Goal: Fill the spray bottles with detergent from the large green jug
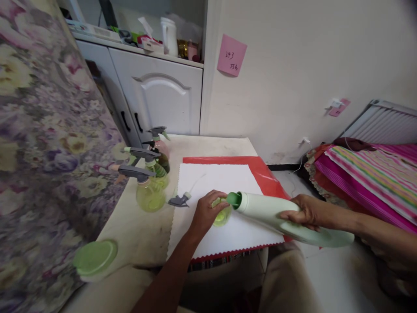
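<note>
Pouring stage, item in hand: I am reading the right hand [308, 212] as wrapped around the body of a pale green refill jug [286, 217], tilted nearly flat with its green spout [235, 199] touching the mouth of a small yellow-green spray bottle [222, 214]. The left hand [205, 213] is curling closed around that bottle, steadying it on the white cloth [211, 178], which is lying over a red sheet [263, 171] on the surface [137, 226]. Its grey trigger head [180, 200] is lying off, just beside it on the cloth's edge, dip tube trailing. I am judging the filling as under way; the liquid level is hidden by the fingers. Left, as I judge: refitting the trigger head. Four capped spray bottles [150, 191] are standing grouped near the surface's left edge. A green lid [95, 257] is resting at the near corner.
</note>
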A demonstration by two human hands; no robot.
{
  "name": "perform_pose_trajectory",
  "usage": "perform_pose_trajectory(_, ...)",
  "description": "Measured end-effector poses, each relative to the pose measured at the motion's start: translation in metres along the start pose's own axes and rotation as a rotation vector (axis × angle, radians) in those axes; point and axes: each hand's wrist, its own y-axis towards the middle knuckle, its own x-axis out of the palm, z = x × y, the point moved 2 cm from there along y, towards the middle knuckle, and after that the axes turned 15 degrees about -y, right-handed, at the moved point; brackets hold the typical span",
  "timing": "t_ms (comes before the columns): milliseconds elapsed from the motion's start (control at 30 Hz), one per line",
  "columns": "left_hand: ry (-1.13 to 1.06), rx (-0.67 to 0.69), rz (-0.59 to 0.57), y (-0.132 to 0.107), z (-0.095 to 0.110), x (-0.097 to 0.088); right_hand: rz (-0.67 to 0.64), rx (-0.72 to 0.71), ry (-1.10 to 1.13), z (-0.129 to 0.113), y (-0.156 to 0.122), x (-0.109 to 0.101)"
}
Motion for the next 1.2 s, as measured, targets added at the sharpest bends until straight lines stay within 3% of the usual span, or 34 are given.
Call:
perform_pose_trajectory(233,-0.021,-0.011,0.02,-0.001,0.0,0.0,0.01,0.015,-0.052,0.002,-0.002,0.001)
perform_pose_trajectory(433,-0.026,-0.021,0.059,-0.002,-0.001,-0.001,0.052,0.001,0.078,0.011,0.001,-0.002)
perform_pose_trajectory(567,-0.03,-0.04,0.074,-0.002,-0.001,-0.001,0.141,0.011,0.212,0.021,0.006,-0.014)
perform_pose_trajectory(700,-0.016,-0.051,0.073,-0.002,-0.002,-0.001,0.326,-0.018,0.356,0.029,0.017,-0.025)
perform_pose_trajectory(833,0.007,-0.056,0.094,-0.002,-0.004,-0.002,0.518,-0.08,0.478,0.035,0.045,-0.023)
perform_pose_trajectory(967,0.029,-0.093,0.116,-0.003,-0.005,-0.003,0.63,-0.174,0.695,0.033,0.089,-0.013)
perform_pose_trajectory(1200,0.024,-0.119,0.113,0.0,-0.009,-0.007,0.744,-0.247,0.755,-0.001,0.155,-0.008)
